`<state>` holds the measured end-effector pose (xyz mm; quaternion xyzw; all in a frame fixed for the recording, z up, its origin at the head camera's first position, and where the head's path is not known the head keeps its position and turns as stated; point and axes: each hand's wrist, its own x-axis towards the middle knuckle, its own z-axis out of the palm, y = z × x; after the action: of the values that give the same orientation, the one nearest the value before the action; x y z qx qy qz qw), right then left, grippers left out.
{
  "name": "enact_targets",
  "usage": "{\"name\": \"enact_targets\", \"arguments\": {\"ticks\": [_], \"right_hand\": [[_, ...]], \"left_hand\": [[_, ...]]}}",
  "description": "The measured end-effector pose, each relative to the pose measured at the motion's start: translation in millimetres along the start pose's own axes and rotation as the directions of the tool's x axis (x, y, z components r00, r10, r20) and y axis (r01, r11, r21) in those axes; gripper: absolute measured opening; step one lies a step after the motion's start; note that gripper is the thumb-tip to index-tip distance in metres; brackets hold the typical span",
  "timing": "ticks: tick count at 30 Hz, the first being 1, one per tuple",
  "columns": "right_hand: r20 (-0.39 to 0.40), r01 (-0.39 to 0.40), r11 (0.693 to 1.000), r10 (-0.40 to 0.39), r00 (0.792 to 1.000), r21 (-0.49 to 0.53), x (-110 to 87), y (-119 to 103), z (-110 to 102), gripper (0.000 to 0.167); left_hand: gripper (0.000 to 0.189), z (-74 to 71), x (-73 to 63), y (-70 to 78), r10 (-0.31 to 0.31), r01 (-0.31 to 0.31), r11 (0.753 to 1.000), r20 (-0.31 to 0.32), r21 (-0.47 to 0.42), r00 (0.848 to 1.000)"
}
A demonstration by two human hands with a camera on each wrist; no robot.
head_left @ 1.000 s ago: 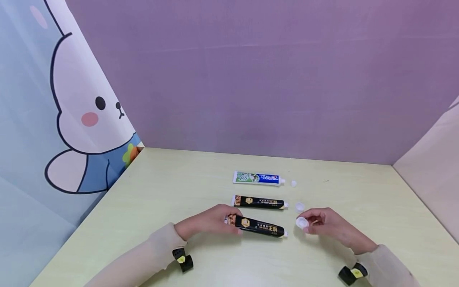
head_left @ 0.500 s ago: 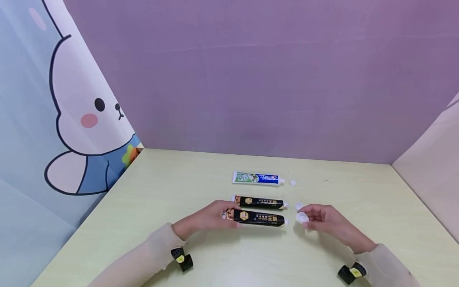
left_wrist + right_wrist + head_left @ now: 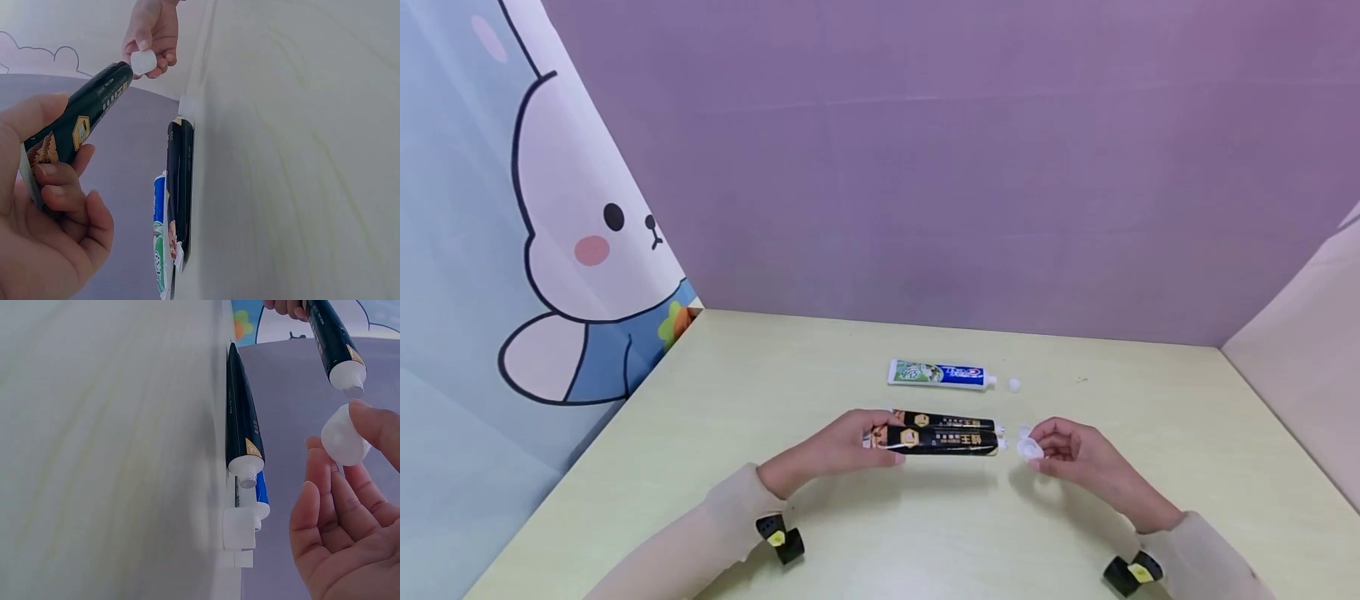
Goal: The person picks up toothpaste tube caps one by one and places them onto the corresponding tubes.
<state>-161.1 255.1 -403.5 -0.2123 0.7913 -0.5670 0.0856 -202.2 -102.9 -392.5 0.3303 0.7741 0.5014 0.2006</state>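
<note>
My left hand (image 3: 861, 442) grips the flat tail end of a black toothpaste tube (image 3: 943, 440), lifted off the table with its uncapped white nozzle facing right. Thumb and fingertips of my right hand (image 3: 1078, 450) pinch a white cap (image 3: 342, 437) a short way from that nozzle; cap and nozzle look apart in the right wrist view. Just behind, a second black toothpaste tube (image 3: 242, 419) lies on the table, partly hidden in the head view by the held one. Its nozzle is bare, and a loose white cap (image 3: 239, 529) stands near it.
Farther back lies a blue and green toothpaste tube (image 3: 936, 374), its nozzle uncapped. A small white cap (image 3: 1014, 385) rests just right of it. A purple backdrop (image 3: 955, 167) rises behind the pale table (image 3: 760, 367).
The left hand has raised its black tube and moved it away from me, so it now overlaps the second tube in the head view. The right hand has shifted slightly farther back with the cap.
</note>
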Motion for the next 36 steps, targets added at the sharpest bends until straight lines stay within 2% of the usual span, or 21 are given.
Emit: {"name": "enact_targets", "arguments": {"ticks": [14, 19, 29, 36], "right_hand": [[-0.082, 0.017, 0.993, -0.026, 0.996, -0.113, -0.5, -6.3, 9.9, 0.028], [-0.114, 0.031, 0.992, -0.045, 0.992, -0.124, 0.2, -6.9, 14.7, 0.028], [-0.13, 0.121, 0.986, -0.135, 0.982, -0.113, 3.5, -6.0, 21.2, 0.023], [-0.136, 0.127, 0.986, -0.14, 0.981, -0.105, 5.0, -6.7, 24.0, 0.024]], "left_hand": [[0.036, 1.4, -0.1, 0.5, -0.022, 0.023, 0.998, 0.011, -0.066, 1.0], [0.036, 1.3, 0.6, -2.0, -0.023, 0.024, 0.997, 0.013, -0.068, 1.0], [0.031, 2.9, 3.6, -2.9, -0.026, 0.027, 0.997, 0.016, -0.07, 1.0], [0.029, 3.1, 4.0, -3.9, -0.026, 0.027, 0.997, 0.017, -0.069, 1.0]]}}
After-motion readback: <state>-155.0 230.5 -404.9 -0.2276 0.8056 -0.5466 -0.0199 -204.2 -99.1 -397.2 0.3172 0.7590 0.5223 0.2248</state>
